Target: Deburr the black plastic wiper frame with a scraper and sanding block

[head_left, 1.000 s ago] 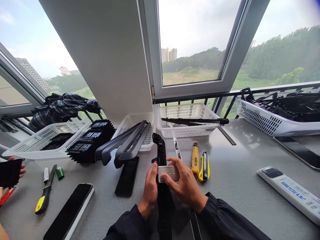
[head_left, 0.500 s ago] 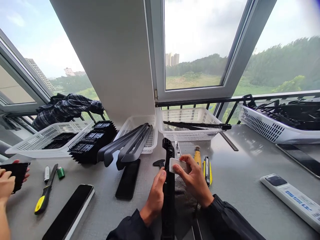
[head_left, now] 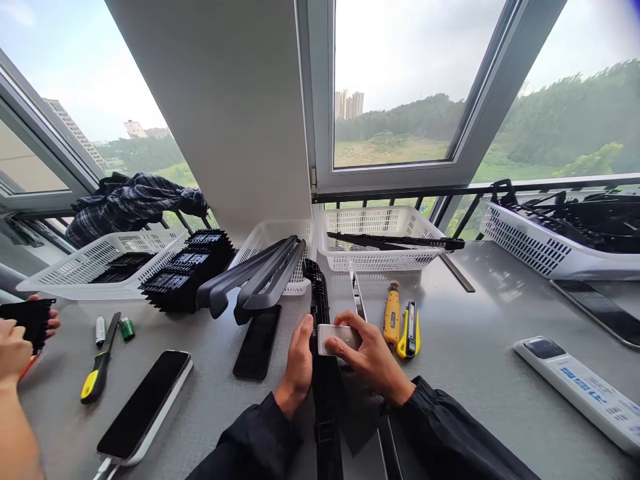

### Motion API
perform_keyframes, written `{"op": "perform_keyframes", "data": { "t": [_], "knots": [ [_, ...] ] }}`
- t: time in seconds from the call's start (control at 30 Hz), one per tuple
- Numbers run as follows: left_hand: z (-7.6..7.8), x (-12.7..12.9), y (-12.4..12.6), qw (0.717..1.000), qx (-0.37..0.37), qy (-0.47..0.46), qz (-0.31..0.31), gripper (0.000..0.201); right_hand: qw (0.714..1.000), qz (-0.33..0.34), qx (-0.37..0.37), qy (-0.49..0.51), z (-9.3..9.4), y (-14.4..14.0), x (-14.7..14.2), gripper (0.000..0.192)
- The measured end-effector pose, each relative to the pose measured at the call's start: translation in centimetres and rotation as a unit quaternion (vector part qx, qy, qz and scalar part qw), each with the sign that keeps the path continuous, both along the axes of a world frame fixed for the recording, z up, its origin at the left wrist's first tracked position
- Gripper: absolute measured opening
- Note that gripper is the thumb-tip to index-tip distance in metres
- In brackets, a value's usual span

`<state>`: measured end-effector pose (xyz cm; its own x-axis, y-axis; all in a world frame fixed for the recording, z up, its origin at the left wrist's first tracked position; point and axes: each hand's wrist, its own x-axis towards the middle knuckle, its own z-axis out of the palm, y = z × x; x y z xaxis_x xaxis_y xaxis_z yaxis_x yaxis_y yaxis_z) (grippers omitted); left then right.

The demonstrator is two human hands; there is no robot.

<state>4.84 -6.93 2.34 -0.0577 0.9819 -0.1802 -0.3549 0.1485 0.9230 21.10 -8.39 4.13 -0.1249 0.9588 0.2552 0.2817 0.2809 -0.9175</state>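
Observation:
A long black plastic strip (head_left: pixel 320 300) runs from my lap up the grey table toward the baskets. My left hand (head_left: pixel 297 367) grips this strip from the left side. My right hand (head_left: pixel 367 360) pinches a small silver rectangular piece (head_left: pixel 336 337) and presses it against the strip. A thin metal strip (head_left: pixel 356 297) lies just right of the black one. Two yellow utility knives (head_left: pixel 403 320) rest beside my right hand.
White baskets (head_left: pixel 380 223) line the far edge; dark curved bars (head_left: pixel 255 283) stick out of one, with a stack of black toothed parts (head_left: pixel 187 277) beside it. Phones (head_left: pixel 145 407), a screwdriver (head_left: pixel 97 370) and a remote (head_left: pixel 583 390) lie around. Another person's hands (head_left: pixel 17 340) hold a black part at left.
My right hand brought the silver piece back down and left against the black strip. The view tipped slightly. The other person's hands shifted at the left edge.

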Motion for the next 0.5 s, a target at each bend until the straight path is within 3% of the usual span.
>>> {"op": "perform_keyframes", "data": {
  "t": [0.1, 0.3, 0.5],
  "knots": [
    [0.5, 0.5, -0.4, 1.0, 0.003, 0.027, 0.004, 0.044, 0.999, -0.038, 0.009, 0.001, -0.1, 0.3, 0.5, 0.03],
    [0.6, 1.1, -1.3, 0.997, 0.005, 0.037, -0.066, 0.046, 0.996, -0.075, 0.043, 0.016, -0.5, 0.6, 1.5, 0.03],
    [0.6, 1.0, -1.0, 0.994, 0.002, 0.021, -0.103, 0.053, 0.994, -0.105, 0.017, 0.034, -0.7, 1.1, 1.6, 0.036]
  ]
}}
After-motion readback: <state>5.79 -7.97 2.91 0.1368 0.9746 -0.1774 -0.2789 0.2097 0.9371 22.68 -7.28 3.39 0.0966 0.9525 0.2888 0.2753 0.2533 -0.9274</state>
